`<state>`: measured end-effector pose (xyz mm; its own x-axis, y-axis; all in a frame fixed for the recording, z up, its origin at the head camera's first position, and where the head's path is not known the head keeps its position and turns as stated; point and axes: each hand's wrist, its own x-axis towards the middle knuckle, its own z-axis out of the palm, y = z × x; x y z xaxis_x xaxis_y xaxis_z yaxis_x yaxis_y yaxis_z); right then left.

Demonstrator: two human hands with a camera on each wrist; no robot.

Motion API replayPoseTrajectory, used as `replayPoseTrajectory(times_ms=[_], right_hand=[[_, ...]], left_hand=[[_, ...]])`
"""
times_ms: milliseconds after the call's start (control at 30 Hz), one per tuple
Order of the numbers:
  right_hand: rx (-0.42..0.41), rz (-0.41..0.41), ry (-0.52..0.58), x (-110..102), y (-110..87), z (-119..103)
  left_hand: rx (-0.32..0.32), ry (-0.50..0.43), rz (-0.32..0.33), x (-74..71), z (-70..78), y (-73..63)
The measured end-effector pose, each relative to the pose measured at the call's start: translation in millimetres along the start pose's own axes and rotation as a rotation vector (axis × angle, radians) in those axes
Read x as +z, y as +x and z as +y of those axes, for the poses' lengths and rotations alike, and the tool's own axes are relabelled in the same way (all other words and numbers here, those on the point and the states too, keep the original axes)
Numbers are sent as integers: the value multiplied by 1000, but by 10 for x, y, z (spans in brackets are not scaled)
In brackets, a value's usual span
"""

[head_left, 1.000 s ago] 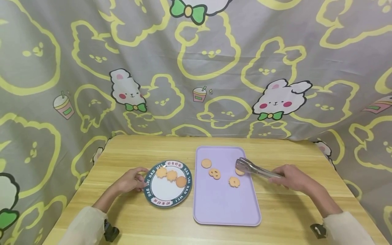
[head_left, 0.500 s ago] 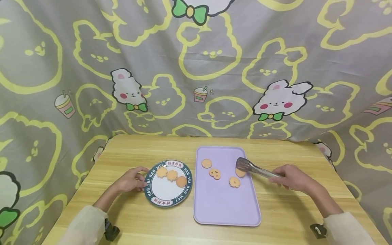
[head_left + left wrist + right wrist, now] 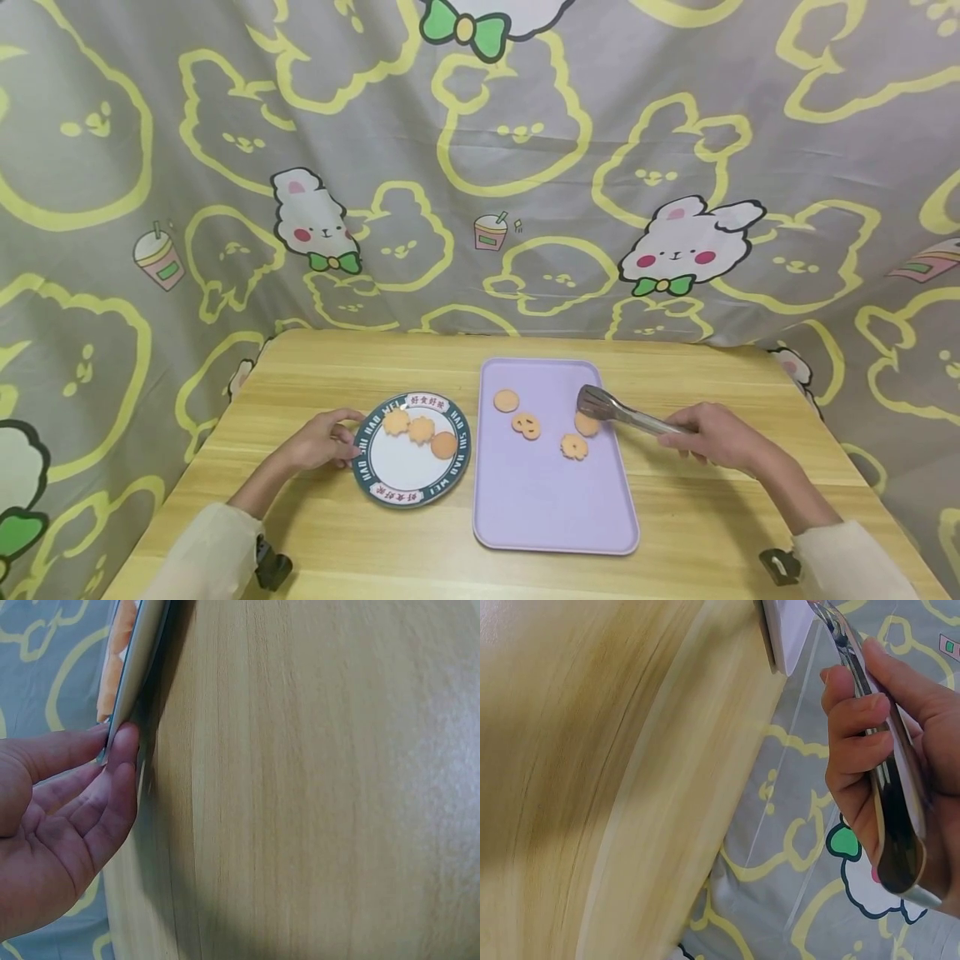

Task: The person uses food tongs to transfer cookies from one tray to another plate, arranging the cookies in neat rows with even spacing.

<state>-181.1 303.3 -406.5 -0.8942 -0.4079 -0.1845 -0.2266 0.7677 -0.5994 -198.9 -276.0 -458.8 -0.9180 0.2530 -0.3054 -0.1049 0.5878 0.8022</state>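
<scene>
My right hand (image 3: 708, 435) grips a pair of metal tongs (image 3: 630, 415), fingers wrapped round both arms in the right wrist view. The tongs' tips overlap a round cookie (image 3: 587, 425) at the right edge of the purple tray (image 3: 555, 508). On that tray also lie a flower-shaped cookie (image 3: 574, 447), a pretzel-shaped cookie (image 3: 526, 426) and another round cookie (image 3: 506, 401). With thumb and fingers my left hand (image 3: 324, 440) pinches the left rim of a green-edged plate (image 3: 408, 471), as the left wrist view shows. Two flower-shaped cookies (image 3: 420, 430) and a round one (image 3: 444, 445) sit on the plate.
Plate and tray stand side by side on a wooden table (image 3: 697, 533), with a narrow gap between them. A grey curtain (image 3: 480, 167) with yellow cartoon outlines hangs behind the table and along its sides.
The tongs' tips have shifted very slightly over the right-hand round cookie, which shows more than a second ago. My left hand and the plate have stayed put.
</scene>
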Motion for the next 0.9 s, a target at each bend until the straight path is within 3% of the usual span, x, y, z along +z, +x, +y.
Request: replayPoseTrajectory(times_ms=[200,733,900], right_hand=[[15,18,0,2,-5,6],[103,-54,83,-58,-52,7],[89,-61,117,-19,-37,22]], left_hand=[[0,0,-1,1,-11,0],[-2,2,-2,-2,-13,3],[-1,5,3,4,8,-10]])
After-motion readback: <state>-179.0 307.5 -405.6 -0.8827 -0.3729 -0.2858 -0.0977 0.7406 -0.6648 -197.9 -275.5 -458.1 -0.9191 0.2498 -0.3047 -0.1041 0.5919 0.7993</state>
